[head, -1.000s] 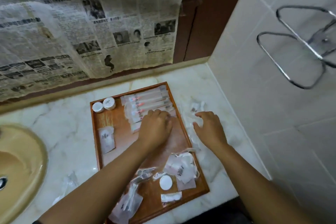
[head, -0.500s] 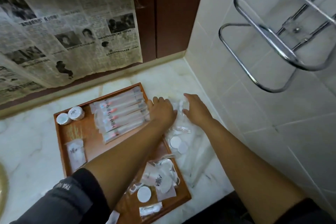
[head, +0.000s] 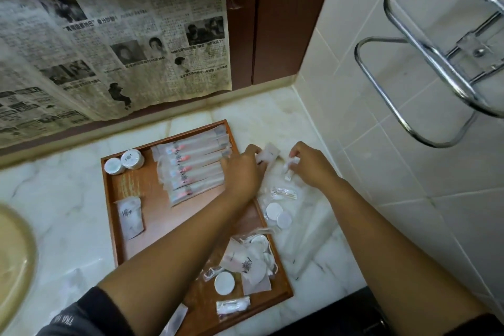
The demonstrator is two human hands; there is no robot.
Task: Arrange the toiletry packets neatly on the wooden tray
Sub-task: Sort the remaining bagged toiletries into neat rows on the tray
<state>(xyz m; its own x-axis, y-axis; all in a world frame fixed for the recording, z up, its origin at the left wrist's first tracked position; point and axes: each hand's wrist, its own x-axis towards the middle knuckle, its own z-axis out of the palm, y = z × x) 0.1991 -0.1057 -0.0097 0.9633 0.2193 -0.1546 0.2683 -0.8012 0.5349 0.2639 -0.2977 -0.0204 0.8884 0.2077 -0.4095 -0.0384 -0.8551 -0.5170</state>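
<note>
1. Pick-up: left hand (head: 241, 172) grips a flat white packet (head: 270, 152), right hand (head: 311, 165) pinches a small sachet (head: 291, 163) — both off the wooden tray (head: 108, 199), over the counter (head: 272, 117).
2. Next, likely: place both squarely on tray.

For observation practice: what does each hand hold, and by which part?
Left hand pinches a white packet by its left end; right hand, a small packet by its upper end.

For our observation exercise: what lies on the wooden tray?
Long packets, two round lids, a flat sachet and a loose pile of pouches; the left forearm hides part of the tray.
</note>
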